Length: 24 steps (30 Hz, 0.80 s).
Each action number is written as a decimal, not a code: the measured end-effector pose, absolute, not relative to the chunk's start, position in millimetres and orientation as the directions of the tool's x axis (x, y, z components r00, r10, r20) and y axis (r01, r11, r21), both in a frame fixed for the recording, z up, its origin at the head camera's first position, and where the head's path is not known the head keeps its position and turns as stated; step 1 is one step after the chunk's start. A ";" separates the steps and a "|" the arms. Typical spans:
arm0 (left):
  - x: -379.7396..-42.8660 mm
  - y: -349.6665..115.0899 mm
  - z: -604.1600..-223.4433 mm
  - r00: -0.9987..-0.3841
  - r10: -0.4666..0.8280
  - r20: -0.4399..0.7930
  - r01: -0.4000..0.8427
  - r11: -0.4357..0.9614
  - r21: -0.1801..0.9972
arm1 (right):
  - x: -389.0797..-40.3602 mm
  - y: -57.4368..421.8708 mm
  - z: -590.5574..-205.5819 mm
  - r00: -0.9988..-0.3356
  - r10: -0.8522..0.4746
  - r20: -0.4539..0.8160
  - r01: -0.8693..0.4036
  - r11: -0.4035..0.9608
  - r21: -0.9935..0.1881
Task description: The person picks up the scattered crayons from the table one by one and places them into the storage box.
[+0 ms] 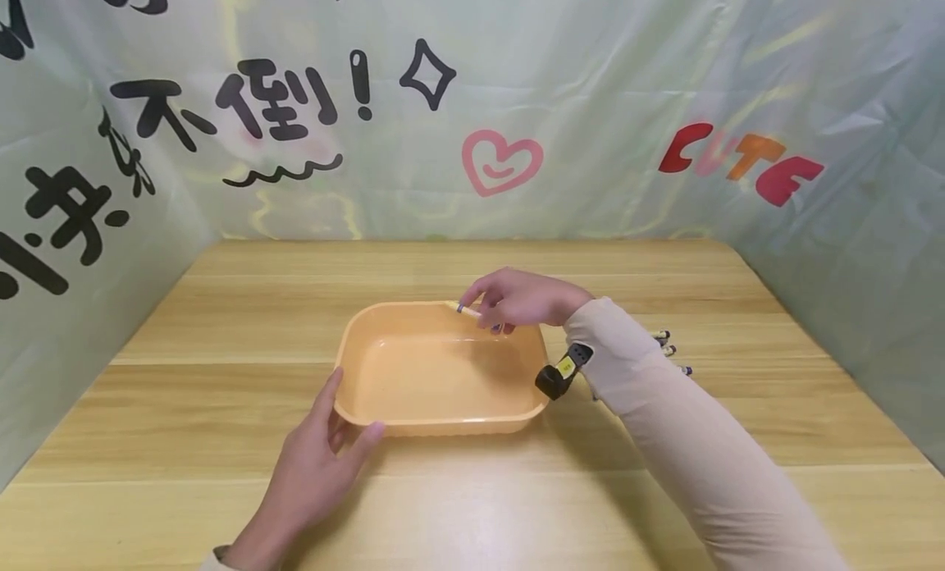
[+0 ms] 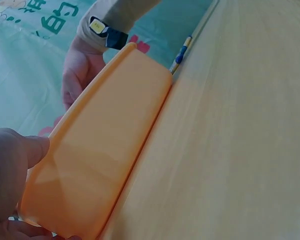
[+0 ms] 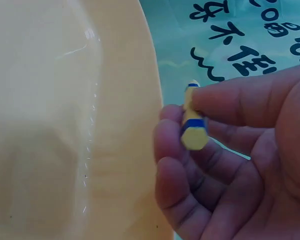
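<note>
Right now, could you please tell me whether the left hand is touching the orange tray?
Touching: the left wrist view shows the left hand with its thumb lying against the rim of the orange tray.

Layout from my station: I have the tray point(image 1: 413, 382) resting mid-surface point(image 1: 221, 333), the cloth point(image 1: 598, 202) hanging behind and along both sides. My left hand point(image 1: 317, 464) lies at the tray's near left corner; my right hand point(image 1: 524, 296), near its far right rim, holds one crayon point(image 1: 470, 312). Other crayons point(image 1: 668, 350) lie right of the tray, partly hidden behind the right sleeve point(image 1: 687, 431).
</note>
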State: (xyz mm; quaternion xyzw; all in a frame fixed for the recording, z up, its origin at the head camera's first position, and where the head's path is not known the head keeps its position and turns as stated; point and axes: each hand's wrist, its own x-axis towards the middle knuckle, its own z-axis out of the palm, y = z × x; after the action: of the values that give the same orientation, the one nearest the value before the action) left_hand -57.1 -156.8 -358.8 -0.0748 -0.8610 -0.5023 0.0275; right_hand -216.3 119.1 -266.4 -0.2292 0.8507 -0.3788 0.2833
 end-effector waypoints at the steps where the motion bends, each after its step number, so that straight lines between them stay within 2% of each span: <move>1: -57.0 -156.9 -358.8 -0.986 0.102 0.128 0.162 0.483 0.860 | -217.6 117.4 -266.9 -0.724 -0.612 -0.319 -0.187 0.618 -0.764; 11: -55.8 -157.8 -361.0 -0.975 0.123 0.183 0.220 0.472 0.854 | -223.9 102.3 -273.4 -0.660 -0.641 -0.393 -0.312 0.709 -0.632; 16: -55.6 -157.5 -360.0 -0.979 0.118 0.165 0.202 0.482 0.852 | -222.6 93.9 -275.7 -0.663 -0.611 -0.433 -0.308 0.749 -0.586; 24: -56.2 -156.8 -360.0 -0.984 0.095 0.150 0.178 0.509 0.842 | -221.0 82.3 -282.9 -0.678 -0.612 -0.407 -0.474 0.788 -0.394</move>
State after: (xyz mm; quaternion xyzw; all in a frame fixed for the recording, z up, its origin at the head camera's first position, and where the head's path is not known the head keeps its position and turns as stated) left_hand -56.2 -156.8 -360.0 -0.0788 -0.8677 -0.4890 0.0422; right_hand -221.0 82.3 -282.9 -0.2993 0.9069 -0.1288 0.2670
